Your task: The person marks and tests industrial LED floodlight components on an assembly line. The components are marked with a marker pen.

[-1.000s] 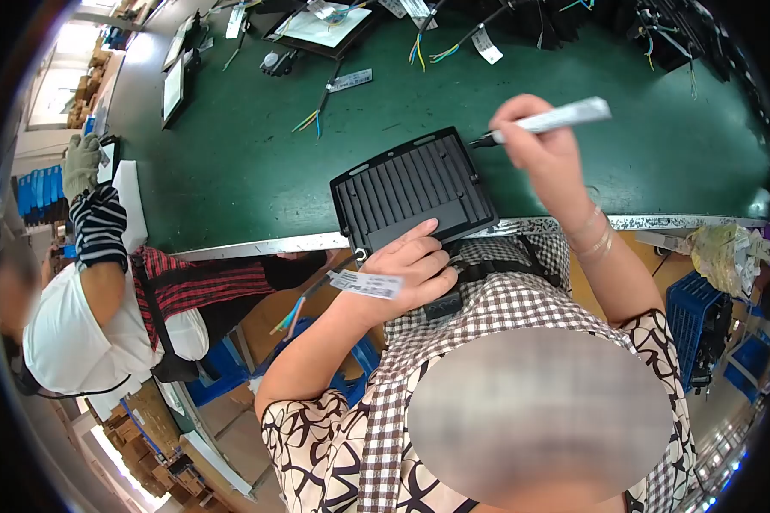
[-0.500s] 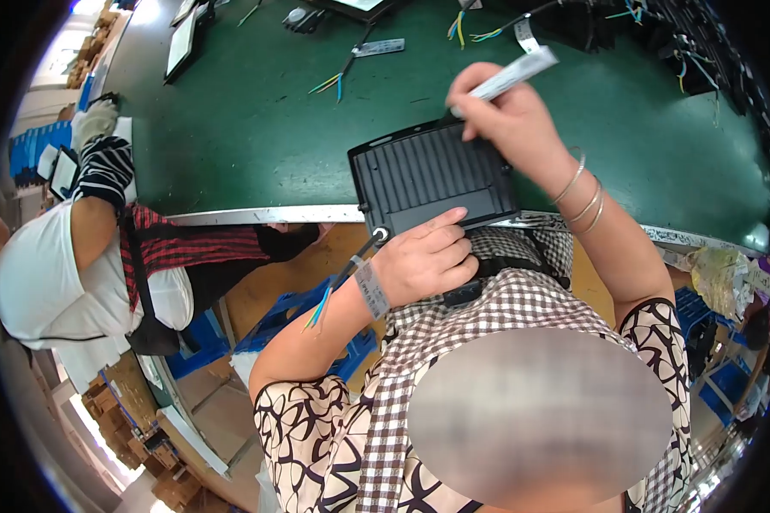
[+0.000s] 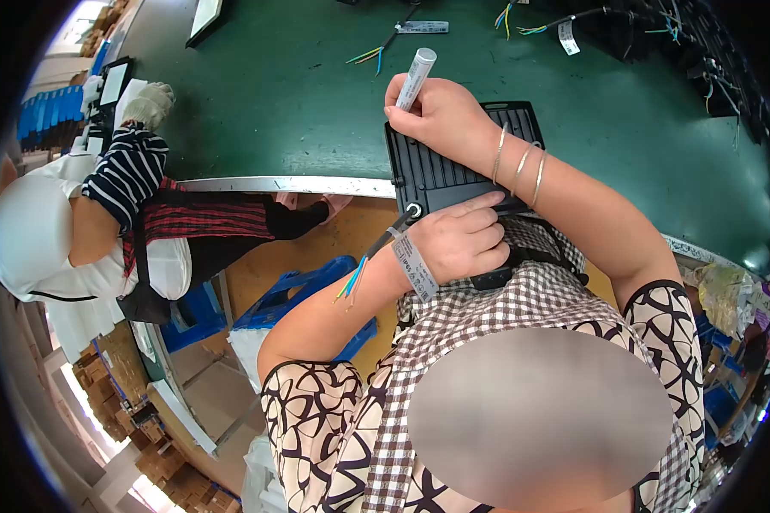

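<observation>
Black ribbed housing (image 3: 441, 175) lies at the green table's (image 3: 274, 111) near edge, under both our hands.

We pin its near rim with our left hand (image 3: 458, 244), fingers curled on it; our right hand (image 3: 432, 115) grips one white marker (image 3: 416, 77) closed, tip down on its far left corner. We count one housing, one marker and three bangles (image 3: 520, 167).

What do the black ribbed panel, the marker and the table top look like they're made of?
Black ribbed panel: matte black, likely moulded plastic or cast metal; the even ribs fit either. Marker in the right hand: light grey barrel, apparently plastic or metal with a printed label. Table: dull green mat, rubber-like, edged with a shiny metal strip.
</observation>
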The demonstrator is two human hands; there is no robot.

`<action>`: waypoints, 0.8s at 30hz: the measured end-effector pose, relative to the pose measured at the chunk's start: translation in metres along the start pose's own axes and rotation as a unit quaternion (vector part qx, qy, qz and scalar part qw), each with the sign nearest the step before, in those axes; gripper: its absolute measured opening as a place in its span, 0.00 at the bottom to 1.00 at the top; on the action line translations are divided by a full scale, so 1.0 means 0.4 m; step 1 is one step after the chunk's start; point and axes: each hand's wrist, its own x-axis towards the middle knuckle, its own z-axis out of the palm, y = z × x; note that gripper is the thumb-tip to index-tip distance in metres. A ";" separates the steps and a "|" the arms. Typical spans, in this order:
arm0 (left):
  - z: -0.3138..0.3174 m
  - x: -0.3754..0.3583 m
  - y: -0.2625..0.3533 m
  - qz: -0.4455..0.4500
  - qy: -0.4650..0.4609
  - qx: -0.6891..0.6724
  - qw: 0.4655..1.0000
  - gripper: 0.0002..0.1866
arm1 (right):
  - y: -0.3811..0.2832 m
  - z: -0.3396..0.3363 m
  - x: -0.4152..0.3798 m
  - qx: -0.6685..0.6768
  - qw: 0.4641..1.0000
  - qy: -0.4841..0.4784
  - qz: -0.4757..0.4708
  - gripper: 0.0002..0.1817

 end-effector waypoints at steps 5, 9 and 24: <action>0.013 -0.003 -0.006 0.010 0.024 0.014 1.000 0.09 | 0.028 -0.011 -0.005 0.112 0.992 0.051 0.000 0.06; -0.050 0.000 -0.031 -0.001 0.042 0.013 0.999 0.08 | -0.011 -0.109 -0.030 0.270 0.950 0.154 0.012 0.05; -0.505 -0.420 -0.697 -0.504 0.670 -0.291 0.461 0.16 | 0.140 -0.237 -0.334 0.361 0.851 0.357 0.131 0.03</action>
